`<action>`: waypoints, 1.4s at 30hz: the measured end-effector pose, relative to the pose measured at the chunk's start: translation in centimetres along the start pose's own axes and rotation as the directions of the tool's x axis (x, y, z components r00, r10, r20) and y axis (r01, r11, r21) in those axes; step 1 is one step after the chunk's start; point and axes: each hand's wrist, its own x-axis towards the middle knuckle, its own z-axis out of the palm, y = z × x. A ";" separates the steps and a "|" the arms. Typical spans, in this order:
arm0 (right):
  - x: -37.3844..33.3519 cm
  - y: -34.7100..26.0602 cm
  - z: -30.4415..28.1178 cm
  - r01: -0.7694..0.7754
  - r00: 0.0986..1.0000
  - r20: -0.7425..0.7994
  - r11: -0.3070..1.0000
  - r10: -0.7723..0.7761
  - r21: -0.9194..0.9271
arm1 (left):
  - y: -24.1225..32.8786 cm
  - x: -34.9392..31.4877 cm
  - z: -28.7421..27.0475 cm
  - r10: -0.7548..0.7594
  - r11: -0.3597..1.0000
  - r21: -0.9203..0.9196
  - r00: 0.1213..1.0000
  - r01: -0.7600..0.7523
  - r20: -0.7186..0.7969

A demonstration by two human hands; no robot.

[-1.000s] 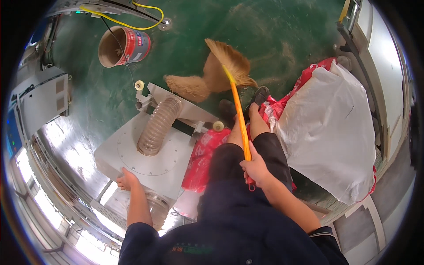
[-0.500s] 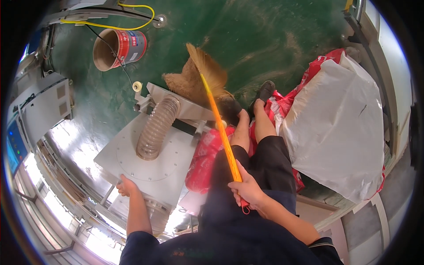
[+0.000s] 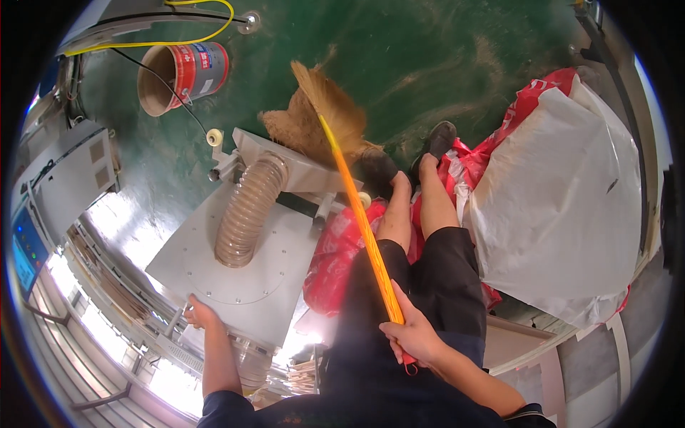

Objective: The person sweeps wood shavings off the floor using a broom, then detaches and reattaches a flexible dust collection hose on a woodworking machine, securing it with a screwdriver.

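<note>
My right hand (image 3: pixel 414 332) is closed round the lower end of a broom's orange handle (image 3: pixel 362 221). The broom's fan of straw bristles (image 3: pixel 330 100) rests on the green floor, against a heap of brown dust (image 3: pixel 289 127). At the near left corner of a flat grey metal machine top (image 3: pixel 214 278), my left hand (image 3: pixel 204 314) has its fingers curled at the edge. A clear ribbed hose (image 3: pixel 251 210) rises from that top, to the right of my left hand.
A red and grey bucket (image 3: pixel 203 71) lies on its side at the far left, near a yellow cable (image 3: pixel 207 27). Red plastic sacks (image 3: pixel 335 250) lie beside my legs. A large white sheet (image 3: pixel 556 200) covers red sacking at right. A control cabinet (image 3: pixel 71 171) stands at left.
My right hand has shifted slightly right and down with the broom handle, tilting it a little more. The bristles stay by the dust heap. My left hand remains at the machine top's edge.
</note>
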 end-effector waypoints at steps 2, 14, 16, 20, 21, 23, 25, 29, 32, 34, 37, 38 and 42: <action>0.2 0.2 -0.2 -0.024 1.000 -0.001 1.000 0.024 -0.013 | -0.4 0.4 0.4 0.024 1.000 -0.010 1.000 -0.024 -0.007; 0.5 0.0 -0.4 -0.095 0.996 -0.006 0.992 0.095 -0.081 | -1.8 2.5 1.4 0.041 0.999 0.037 0.998 -0.040 -0.037; 0.6 0.0 -0.4 -0.097 0.995 -0.007 0.991 0.096 -0.088 | -1.9 2.5 1.4 0.037 0.999 0.026 0.999 -0.036 -0.032; 0.6 0.1 -0.3 -0.094 0.996 -0.014 0.990 0.093 -0.107 | -1.5 2.0 1.3 0.035 0.999 0.015 0.999 -0.034 -0.028; 0.6 0.1 -0.3 -0.092 0.996 -0.014 0.989 0.091 -0.115 | -1.5 2.0 1.3 0.035 0.999 0.019 0.999 -0.034 -0.027; 0.6 0.1 -0.2 -0.102 0.995 -0.019 0.987 0.100 -0.126 | -1.3 1.9 1.1 0.036 0.999 0.029 0.999 -0.036 -0.026; 0.7 0.2 -0.2 -0.107 0.994 -0.019 0.986 0.105 -0.127 | -1.2 1.5 1.0 0.027 1.000 0.007 0.999 -0.027 -0.022; 0.8 0.7 -0.1 -0.111 0.994 -0.009 0.986 0.111 -0.121 | -1.9 2.3 1.3 0.034 0.999 -0.023 0.999 -0.035 -0.031; 1.0 0.6 0.0 -0.119 0.993 -0.010 0.983 0.118 -0.139 | -1.9 2.3 1.6 0.024 0.999 -0.041 0.999 -0.026 -0.043; 1.0 0.6 0.0 -0.118 0.993 -0.010 0.982 0.118 -0.144 | -1.9 2.4 1.6 0.028 0.999 -0.030 0.999 -0.029 -0.040; 1.1 0.9 0.0 -0.113 0.994 -0.005 0.984 0.113 -0.140 | -1.8 2.3 1.5 0.033 0.999 -0.029 0.999 -0.034 -0.038; 1.1 1.0 0.0 -0.112 0.994 -0.005 0.983 0.113 -0.144 | -1.8 2.3 1.5 0.035 0.999 -0.031 0.999 -0.036 -0.037; 0.9 0.9 -0.1 -0.122 0.992 -0.008 0.979 0.123 -0.161 | -2.0 2.4 1.5 0.025 0.999 -0.027 0.999 -0.026 -0.042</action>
